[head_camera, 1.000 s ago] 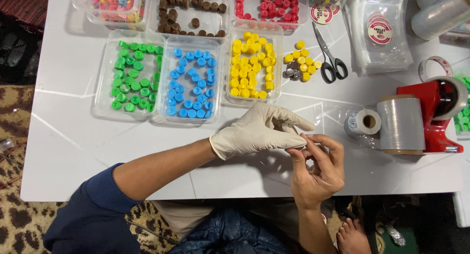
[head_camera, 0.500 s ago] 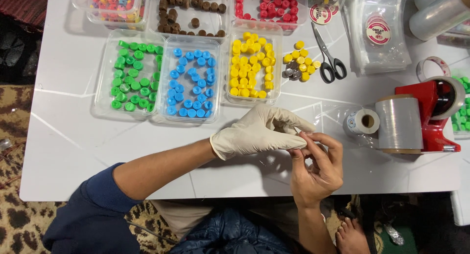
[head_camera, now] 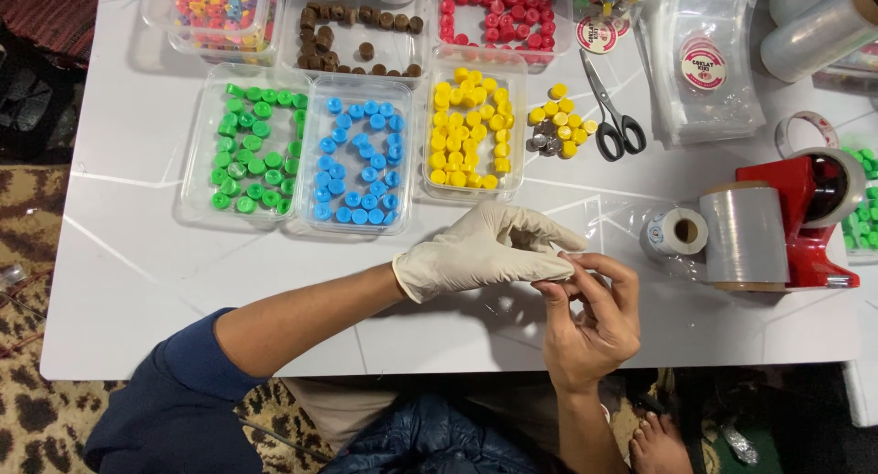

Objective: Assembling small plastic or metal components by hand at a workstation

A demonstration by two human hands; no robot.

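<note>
Hands meet over the white table (head_camera: 137, 282). Gloved left hand (head_camera: 480, 250) and bare right hand (head_camera: 590, 319) pinch something too small to identify; a firm, steady grip seems wise

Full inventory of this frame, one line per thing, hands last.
White table: one, under everything.
Clear plastic trays of small caps: green, blue, yellow, front row; multicoloured, brown, red, behind.
Loose yellow caps: small pile, right of yellow tray.
Black-handled scissors: one.
Clear plastic bags: stack, upper right.
Red tape dispenser: one, right.
Clear film roll: one, beside dispenser.
Small tape roll: one.
Left hand: white glove.
Right hand: bare, fingertips touching the glove's.
</note>
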